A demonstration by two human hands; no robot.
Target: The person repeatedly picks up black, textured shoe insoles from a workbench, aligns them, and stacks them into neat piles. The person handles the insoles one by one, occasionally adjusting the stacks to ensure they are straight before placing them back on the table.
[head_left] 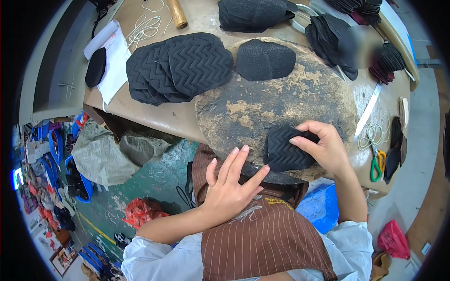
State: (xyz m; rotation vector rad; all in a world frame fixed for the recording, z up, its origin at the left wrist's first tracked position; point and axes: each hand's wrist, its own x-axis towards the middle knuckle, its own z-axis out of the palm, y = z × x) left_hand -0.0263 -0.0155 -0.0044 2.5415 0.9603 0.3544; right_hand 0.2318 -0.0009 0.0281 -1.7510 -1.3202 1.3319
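A black quilted fabric piece [287,151] with zigzag stitching lies at the near edge of a worn round wooden block [276,110]. My right hand [327,147] grips its right side, with the thumb on top and the fingers curled round the far edge. My left hand [230,187] is open, its fingers spread at the block's near rim. Its index fingertip is close to the piece's lower left edge; whether it touches I cannot tell. Farther back on the block rests a plain black fabric piece [266,60]. Left of that, a pile of zigzag-quilted black pieces [180,68] overlaps the block's edge.
More black stacks [255,15] stand at the back, others [326,42] at the right. Green-and-orange-handled scissors [375,165] lie at the right edge beside white cord [375,133]. A wooden handle [176,14] and white paper [111,58] are back left. A red bag [142,212] sits on the floor.
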